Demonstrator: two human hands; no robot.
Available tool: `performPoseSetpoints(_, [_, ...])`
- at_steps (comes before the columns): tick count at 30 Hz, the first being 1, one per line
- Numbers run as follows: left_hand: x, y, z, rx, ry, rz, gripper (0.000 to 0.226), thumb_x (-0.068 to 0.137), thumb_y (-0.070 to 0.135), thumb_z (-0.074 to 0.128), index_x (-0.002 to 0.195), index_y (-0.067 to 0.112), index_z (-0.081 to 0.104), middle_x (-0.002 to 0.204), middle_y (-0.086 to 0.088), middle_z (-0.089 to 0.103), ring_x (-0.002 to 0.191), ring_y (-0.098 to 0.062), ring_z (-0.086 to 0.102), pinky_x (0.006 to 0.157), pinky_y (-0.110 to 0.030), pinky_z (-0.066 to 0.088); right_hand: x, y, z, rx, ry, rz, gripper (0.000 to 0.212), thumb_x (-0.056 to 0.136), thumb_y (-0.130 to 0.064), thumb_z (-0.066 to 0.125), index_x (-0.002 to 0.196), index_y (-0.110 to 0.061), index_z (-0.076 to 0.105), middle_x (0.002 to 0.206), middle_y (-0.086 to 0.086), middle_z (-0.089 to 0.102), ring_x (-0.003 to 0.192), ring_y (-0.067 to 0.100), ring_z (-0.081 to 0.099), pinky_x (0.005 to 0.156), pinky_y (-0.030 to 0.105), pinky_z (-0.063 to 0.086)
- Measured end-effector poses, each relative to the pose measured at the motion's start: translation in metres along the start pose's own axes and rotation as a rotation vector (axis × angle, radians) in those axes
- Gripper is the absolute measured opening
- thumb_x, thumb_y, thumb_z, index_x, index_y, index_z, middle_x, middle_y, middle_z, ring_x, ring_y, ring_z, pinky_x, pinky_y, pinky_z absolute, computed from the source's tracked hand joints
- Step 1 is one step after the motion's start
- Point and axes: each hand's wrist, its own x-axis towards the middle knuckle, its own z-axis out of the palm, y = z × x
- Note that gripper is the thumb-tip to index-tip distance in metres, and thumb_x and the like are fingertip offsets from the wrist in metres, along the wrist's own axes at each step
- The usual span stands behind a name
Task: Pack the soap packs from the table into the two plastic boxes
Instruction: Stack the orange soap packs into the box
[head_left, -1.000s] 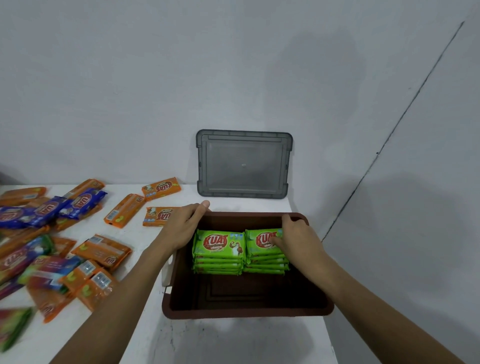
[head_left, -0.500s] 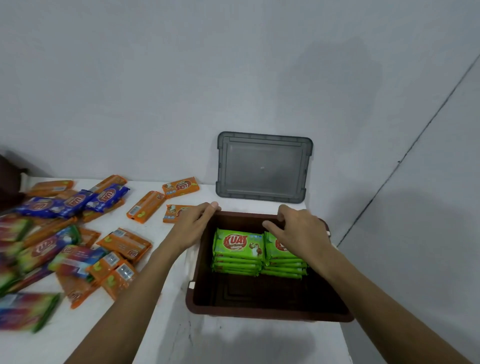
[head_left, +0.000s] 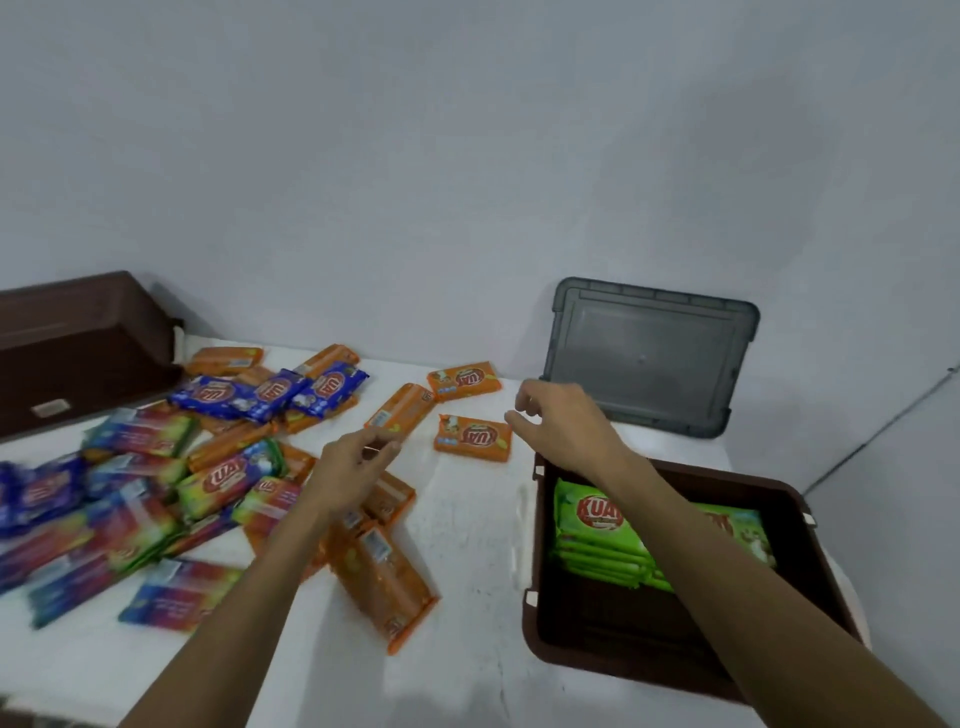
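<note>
Two green stacks (head_left: 592, 525) occupy the box's (head_left: 597, 667) far half.

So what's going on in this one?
A person is packing soap packs into boxes. The left hand and right hand hover empty above loose orange soap packs on the white table. The near brown plastic box holds two stacks of green KUAT soap packs. A second brown box sits far left; a grey lid leans against the wall.
</note>
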Motion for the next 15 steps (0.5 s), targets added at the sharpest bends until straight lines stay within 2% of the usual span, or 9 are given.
performPoseSetpoints(5, [0.033, -0.021, -0.006, 0.088, 0.052, 0.009, 0.018, 0.095, 0.031, 0.059, 0.108, 0.022, 0.067, 0.110, 0.002, 0.065, 0.098, -0.011, 0.061, 0.083, -0.028, 0.049, 0.043, -0.013, 0.027, -0.048, -0.167, 0.031, 0.029, 0.092, -0.041, 0.061, 0.112, -0.019, 0.060, 0.104, 0.004, 0.068, 0.091, 0.021, 0.063, 0.079, 0.038, 0.054])
performPoseSetpoints(8, [0.060, -0.025, -0.005, 0.196, 0.039, 0.006, 0.030, 0.094, 0.035, 0.058, 0.121, 0.022, 0.060, 0.125, -0.005, 0.059, 0.111, -0.020, 0.056, 0.087, -0.036, 0.048, 0.066, -0.016, 0.041, -0.105, -0.250, 0.051, 0.041, 0.092, -0.040, 0.061, 0.126, -0.016, 0.055, 0.119, 0.008, 0.064, 0.101, 0.025, 0.061, 0.082, 0.036, 0.051])
performPoseSetpoints(11, [0.079, -0.022, 0.002, 0.287, 0.014, -0.013, 0.045, 0.094, 0.039, 0.056, 0.134, 0.022, 0.050, 0.139, -0.007, 0.046, 0.124, -0.024, 0.048, 0.093, -0.039, 0.044, 0.082, -0.019, 0.057, -0.155, -0.332, 0.096, 0.051, 0.094, -0.042, 0.060, 0.133, -0.012, 0.049, 0.126, 0.010, 0.059, 0.107, 0.026, 0.058, 0.077, 0.032, 0.045])
performPoseSetpoints(15, [0.092, -0.026, 0.014, 0.461, -0.107, -0.055, 0.054, 0.092, 0.047, 0.055, 0.139, 0.023, 0.042, 0.143, -0.009, 0.042, 0.127, -0.028, 0.045, 0.099, -0.044, 0.045, 0.097, -0.016, 0.077, -0.263, -0.466, 0.150, 0.058, 0.091, -0.046, 0.062, 0.134, -0.011, 0.049, 0.132, 0.010, 0.056, 0.114, 0.026, 0.057, 0.091, 0.036, 0.050])
